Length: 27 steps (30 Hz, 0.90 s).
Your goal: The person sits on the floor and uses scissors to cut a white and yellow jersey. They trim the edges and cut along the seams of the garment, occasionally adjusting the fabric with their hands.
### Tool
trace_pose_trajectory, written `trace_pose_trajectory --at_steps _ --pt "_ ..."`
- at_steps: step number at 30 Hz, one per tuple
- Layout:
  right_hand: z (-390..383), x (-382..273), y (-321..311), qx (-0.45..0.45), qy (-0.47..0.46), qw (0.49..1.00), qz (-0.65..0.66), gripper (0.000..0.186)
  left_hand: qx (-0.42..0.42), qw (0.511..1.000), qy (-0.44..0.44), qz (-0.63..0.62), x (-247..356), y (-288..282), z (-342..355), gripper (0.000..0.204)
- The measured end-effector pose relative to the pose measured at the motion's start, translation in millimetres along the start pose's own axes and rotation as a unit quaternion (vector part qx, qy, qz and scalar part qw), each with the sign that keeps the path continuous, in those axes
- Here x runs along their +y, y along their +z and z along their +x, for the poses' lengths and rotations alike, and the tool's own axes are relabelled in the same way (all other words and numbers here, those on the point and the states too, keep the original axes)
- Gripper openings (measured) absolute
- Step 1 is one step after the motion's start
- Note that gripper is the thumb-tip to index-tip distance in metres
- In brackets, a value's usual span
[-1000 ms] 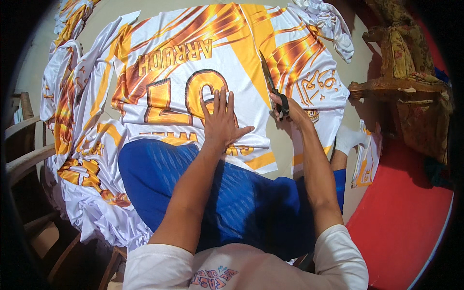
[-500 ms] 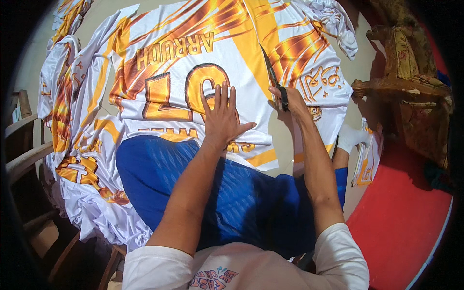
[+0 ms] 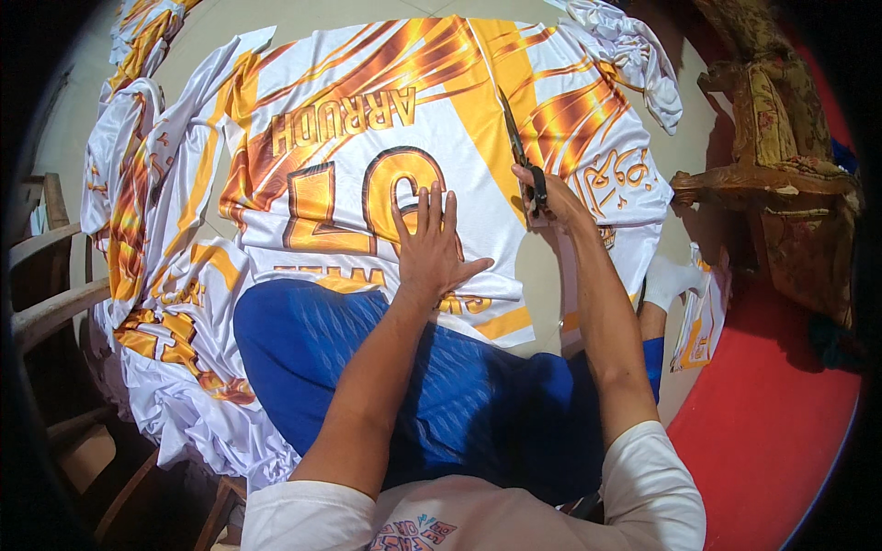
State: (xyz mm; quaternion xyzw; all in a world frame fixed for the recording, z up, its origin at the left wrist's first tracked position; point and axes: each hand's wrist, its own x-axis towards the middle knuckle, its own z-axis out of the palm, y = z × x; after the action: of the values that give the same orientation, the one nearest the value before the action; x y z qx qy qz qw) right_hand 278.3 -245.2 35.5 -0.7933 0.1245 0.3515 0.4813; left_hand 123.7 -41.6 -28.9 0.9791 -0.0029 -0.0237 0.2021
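Note:
A large printed jersey fabric sheet (image 3: pixel 491 174), white with orange and yellow flame patterns and big numerals, lies spread on the floor before me. My left hand (image 3: pixel 432 262) rests flat on its near part, fingers stretched out, pressing the cloth. Dark-handled scissors (image 3: pixel 516 138) are in my right hand (image 3: pixel 549 197), fingers wrapped round the handles. Their long blades point away from me, along the yellow band between the numbered panel and the right-hand panel (image 3: pixel 588 138). Nearer me than the scissors, the two panels lie apart with floor showing between them.
Crumpled printed fabric (image 3: pixel 197 422) is heaped at my left, beside a wooden chair frame (image 3: pixel 60 298). Another bunched white piece (image 3: pixel 634 55) lies far right. Carved wooden furniture (image 3: pixel 772 174) stands at right, near a red floor covering (image 3: pixel 772 441). A small fabric stack (image 3: pixel 703 317) lies by my foot.
The view has shifted, so the cloth and my left hand appear lower. The scissors and my right hand sit slightly farther along the yellow band. My left hand stays flat on the fabric.

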Motion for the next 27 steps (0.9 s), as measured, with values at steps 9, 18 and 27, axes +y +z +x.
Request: trace_pose_trajectory --at_steps 9,18,27 --pt "15.9 10.2 5.0 0.083 -0.035 0.996 -0.001 0.051 0.042 0.999 0.006 -0.030 -3.6 9.8 -0.1 0.130" --pt "21.5 -5.4 3.2 -0.015 -0.019 0.996 0.084 0.055 0.002 1.000 0.000 -0.012 -1.0 4.5 1.0 0.133" --pt "23.8 -29.0 10.9 0.008 -0.012 0.992 0.124 0.051 0.010 1.000 0.003 -0.014 -3.8 7.5 -0.1 0.133"
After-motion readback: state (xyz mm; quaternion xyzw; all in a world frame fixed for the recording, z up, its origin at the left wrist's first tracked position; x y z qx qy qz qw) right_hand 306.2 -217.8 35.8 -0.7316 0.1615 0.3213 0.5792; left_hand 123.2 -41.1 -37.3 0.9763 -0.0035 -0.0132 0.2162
